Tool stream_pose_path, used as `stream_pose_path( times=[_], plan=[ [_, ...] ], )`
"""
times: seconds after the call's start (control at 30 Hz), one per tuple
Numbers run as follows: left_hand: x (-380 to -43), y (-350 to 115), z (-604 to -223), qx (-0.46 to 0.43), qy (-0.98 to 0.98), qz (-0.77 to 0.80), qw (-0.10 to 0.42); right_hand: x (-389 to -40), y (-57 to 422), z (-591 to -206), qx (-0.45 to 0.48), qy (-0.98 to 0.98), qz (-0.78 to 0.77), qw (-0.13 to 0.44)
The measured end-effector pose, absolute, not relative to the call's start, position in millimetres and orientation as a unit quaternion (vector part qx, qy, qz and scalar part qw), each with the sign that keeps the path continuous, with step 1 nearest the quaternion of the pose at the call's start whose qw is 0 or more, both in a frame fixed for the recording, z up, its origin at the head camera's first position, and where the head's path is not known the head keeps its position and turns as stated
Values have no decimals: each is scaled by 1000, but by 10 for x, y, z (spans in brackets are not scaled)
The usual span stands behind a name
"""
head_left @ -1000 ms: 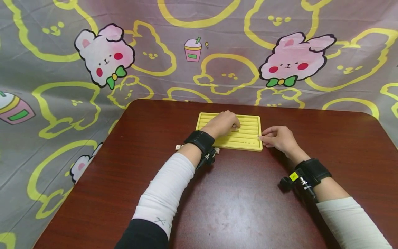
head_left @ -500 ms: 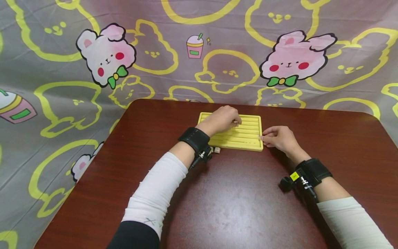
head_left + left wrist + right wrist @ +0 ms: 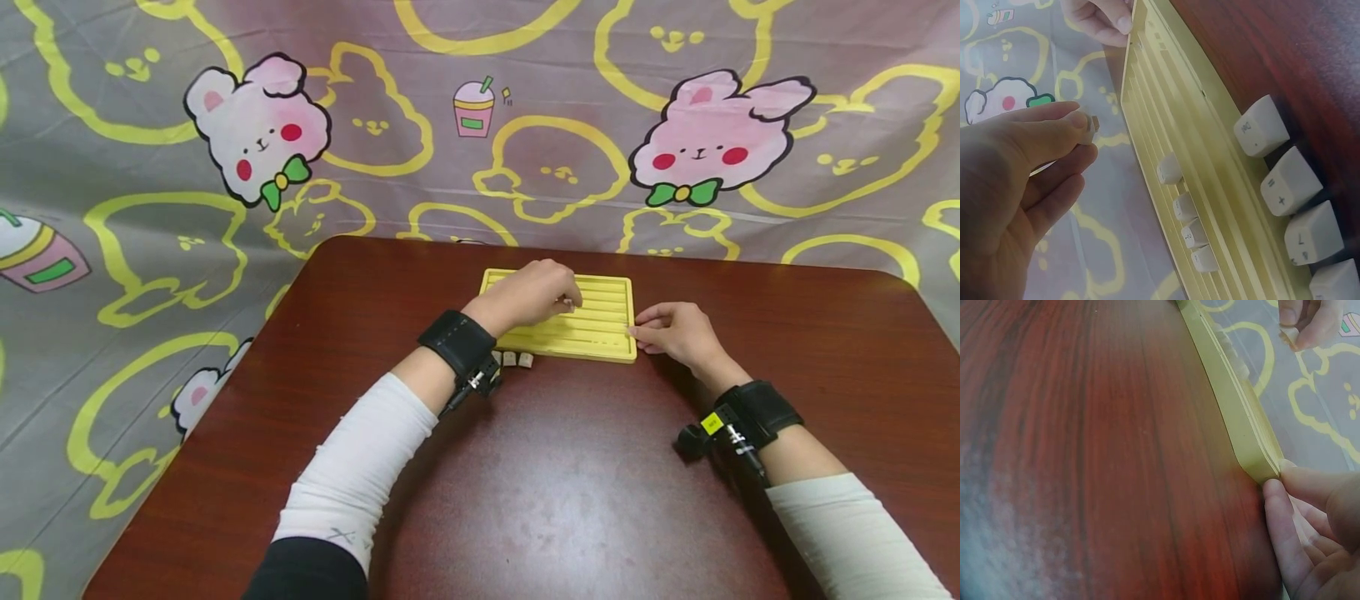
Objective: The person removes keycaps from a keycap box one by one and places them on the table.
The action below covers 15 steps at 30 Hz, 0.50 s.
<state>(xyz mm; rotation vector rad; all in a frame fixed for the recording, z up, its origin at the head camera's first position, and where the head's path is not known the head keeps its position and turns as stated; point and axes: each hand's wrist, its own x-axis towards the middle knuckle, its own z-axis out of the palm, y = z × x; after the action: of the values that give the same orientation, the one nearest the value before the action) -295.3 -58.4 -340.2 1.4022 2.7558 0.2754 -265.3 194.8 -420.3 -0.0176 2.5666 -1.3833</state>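
Observation:
A yellow ridged tray (image 3: 592,353) lies toward the back of the table. My left hand (image 3: 531,293) is over it, pinching a small pale keycap (image 3: 1090,130) between thumb and fingertips. In the left wrist view several white keycaps (image 3: 1194,233) sit in a groove of the tray. Another row of light keycaps (image 3: 1262,127) stands on the table along the tray's near edge, partly hidden by my left wrist in the head view. At the tray's right side, my right hand (image 3: 677,335) holds its near corner, thumb and finger right at the rim.
The dark red-brown table (image 3: 585,492) extends around the tray, glossy toward the front. Behind it hangs a grey cloth (image 3: 555,50) with cartoon rabbits and yellow outlines. Each wrist wears a black strap (image 3: 459,343) with a small camera.
My left hand has risen a little off the tray with the keycap, and its wrist and forearm have swung left, uncovering more keycaps by the near edge. My right hand stays put.

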Motion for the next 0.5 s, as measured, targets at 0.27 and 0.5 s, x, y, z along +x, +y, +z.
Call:
stream_pose_path(
  times=[0.27,0.5],
  plan=[
    [-2863,-619,-3380,456,885,92,22,-2662,1962,-4196,-16,876,-471,104],
    [-2770,-642,-3364,461,883,84,29,-2665,1964,-4189,-14,876,-469,108]
  ],
)
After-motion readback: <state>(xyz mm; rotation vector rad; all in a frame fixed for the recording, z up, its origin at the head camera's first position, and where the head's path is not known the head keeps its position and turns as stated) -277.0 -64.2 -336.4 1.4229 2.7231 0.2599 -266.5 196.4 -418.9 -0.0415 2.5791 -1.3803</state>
